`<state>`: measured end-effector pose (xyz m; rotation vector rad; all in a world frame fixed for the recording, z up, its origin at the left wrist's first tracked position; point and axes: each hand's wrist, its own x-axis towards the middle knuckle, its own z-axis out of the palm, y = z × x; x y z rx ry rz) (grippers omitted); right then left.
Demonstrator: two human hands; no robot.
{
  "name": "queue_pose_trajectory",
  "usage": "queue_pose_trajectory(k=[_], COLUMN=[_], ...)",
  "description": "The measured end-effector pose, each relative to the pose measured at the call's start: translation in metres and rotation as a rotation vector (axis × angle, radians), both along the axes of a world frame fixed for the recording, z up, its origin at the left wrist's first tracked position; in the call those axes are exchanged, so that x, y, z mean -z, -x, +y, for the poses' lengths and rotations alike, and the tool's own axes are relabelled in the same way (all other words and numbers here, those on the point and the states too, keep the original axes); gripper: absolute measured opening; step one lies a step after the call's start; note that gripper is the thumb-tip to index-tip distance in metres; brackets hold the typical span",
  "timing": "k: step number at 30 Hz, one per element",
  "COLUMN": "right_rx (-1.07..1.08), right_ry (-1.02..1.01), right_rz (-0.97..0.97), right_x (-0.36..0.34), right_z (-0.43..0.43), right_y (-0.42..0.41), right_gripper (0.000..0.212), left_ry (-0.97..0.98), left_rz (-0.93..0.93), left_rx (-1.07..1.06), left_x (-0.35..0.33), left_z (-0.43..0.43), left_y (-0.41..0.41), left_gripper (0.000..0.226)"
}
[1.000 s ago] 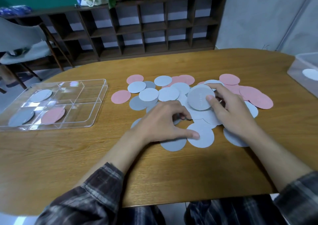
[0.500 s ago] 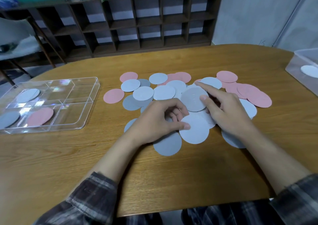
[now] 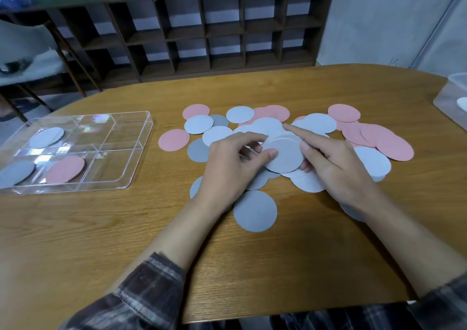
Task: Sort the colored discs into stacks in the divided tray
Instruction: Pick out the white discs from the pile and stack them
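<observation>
Fingers [image 3: 270, 154] of left hand [image 3: 227, 169] and right hand [image 3: 336, 169] pinch grey disc [image 3: 286, 156].

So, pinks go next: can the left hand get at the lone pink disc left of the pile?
Probably yes: the pink disc lies uncovered just beside the left hand, which must first release the grey disc.

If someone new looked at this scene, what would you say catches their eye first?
The left hand and right hand hold one grey disc over a pile of pink and grey discs mid-table. At the left stands a clear divided tray with three discs in it.
</observation>
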<state>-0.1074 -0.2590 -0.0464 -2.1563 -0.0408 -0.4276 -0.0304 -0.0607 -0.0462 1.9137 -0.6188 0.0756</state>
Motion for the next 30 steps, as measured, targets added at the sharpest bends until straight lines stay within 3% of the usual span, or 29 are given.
queue_pose_trajectory(k=[11, 15, 19, 23, 30], right_rx=[0.004, 0.024, 0.075, 0.131, 0.147], right_ry=[0.250, 0.245, 0.180, 0.141, 0.140], right_rz=[-0.025, -0.029, -0.022, -0.026, -0.030], right_x=[0.000, -0.001, 0.000, 0.001, 0.003], right_z=[0.007, 0.006, 0.002, -0.002, -0.003], right_y=[-0.002, -0.002, -0.001, -0.002, -0.005], right_gripper=[0.049, 0.036, 0.029, 0.028, 0.030], left_ry=[-0.014, -0.076, -0.308, -0.525, -0.487], left_rz=[-0.055, -0.093, -0.217, -0.211, -0.209], left_rx=[-0.090, -0.025, -0.016, 0.027, -0.072], left_x=[-0.001, -0.004, 0.004, 0.009, 0.005], left_z=[-0.001, 0.003, 0.011, 0.013, 0.015], left_y=[0.000, -0.003, -0.018, -0.020, -0.021], left_gripper=[0.022, 0.027, 0.045, 0.054, 0.051])
